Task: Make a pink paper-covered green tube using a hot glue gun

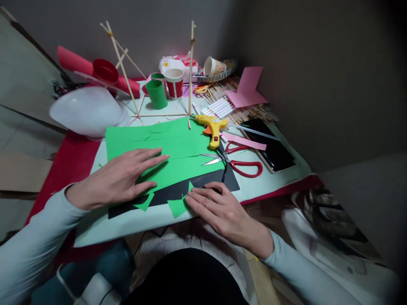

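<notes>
Table (280, 180): scissors (237, 161) (open), glue gun (213, 127)

No readable text, label, brand or number anywhere. White packet (178, 63) at back of tabletop (280, 180) carries red and yellow print, too blurred to read. Red-banded paper cup (174, 83) shows no legible marking.

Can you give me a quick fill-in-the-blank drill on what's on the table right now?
1. The left hand lies flat on the ____ paper.
2. The right hand rests on the ____ sheet.
3. The glue gun is ____ in colour.
4. The scissors have ____ handles.

Missing words: green; black; yellow; red
</notes>
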Demonstrator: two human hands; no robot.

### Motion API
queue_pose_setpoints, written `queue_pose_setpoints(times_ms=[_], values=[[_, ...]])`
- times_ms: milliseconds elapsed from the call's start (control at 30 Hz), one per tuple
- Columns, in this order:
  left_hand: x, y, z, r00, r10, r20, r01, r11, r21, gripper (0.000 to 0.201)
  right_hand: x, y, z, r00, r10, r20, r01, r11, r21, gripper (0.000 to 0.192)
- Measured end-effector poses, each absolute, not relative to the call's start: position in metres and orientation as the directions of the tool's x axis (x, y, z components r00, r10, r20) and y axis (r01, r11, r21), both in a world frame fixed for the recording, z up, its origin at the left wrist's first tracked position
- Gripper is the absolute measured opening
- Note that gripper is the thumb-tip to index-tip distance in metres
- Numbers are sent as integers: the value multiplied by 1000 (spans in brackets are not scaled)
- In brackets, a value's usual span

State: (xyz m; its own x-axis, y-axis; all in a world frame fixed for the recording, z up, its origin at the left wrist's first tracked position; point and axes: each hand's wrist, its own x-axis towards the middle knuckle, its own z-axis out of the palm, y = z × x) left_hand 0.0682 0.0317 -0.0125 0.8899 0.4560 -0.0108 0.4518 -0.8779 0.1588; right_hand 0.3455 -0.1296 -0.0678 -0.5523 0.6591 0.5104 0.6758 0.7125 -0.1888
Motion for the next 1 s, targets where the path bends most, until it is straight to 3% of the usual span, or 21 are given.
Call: queue_pose_setpoints(times_ms=[133, 233, 333, 400, 567, 733, 833, 1000], values=[[60, 30, 1, 851, 514, 112, 479, -845, 239, 44, 348, -132, -69, -559, 598, 574, 621, 761, -187, 25], [61, 23, -3, 854, 492, 169, 435, -854, 287, 29, 346, -131, -72, -571, 567, 594, 611, 776, -153, 24], [68, 18, -16, 883, 436, 176, 376, -879, 292, 32, 343, -131, -70, -565, 556, 610, 588, 790, -175, 22], [71, 16, -23, 898, 421, 130, 383, -892, 239, 40, 346, -131, -61, -552, 585, 594, 544, 793, -275, 22], [75, 14, -19, 895, 445, -25, 445, -890, 104, 44, 375, -136, -19, -618, 707, 343, 443, 674, -591, 24], [82, 11, -5, 864, 478, -160, 490, -870, 48, 31, 385, -134, -4, -725, 678, 120, 471, 616, -631, 16], [85, 9, -5, 858, 485, -169, 496, -868, 29, 29, 370, -126, -14, -720, 677, 153, 530, 679, -509, 21], [81, 4, -17, 896, 443, -34, 442, -896, -32, 41, 349, -111, -33, -645, 710, 283, 725, 685, -69, 29]])
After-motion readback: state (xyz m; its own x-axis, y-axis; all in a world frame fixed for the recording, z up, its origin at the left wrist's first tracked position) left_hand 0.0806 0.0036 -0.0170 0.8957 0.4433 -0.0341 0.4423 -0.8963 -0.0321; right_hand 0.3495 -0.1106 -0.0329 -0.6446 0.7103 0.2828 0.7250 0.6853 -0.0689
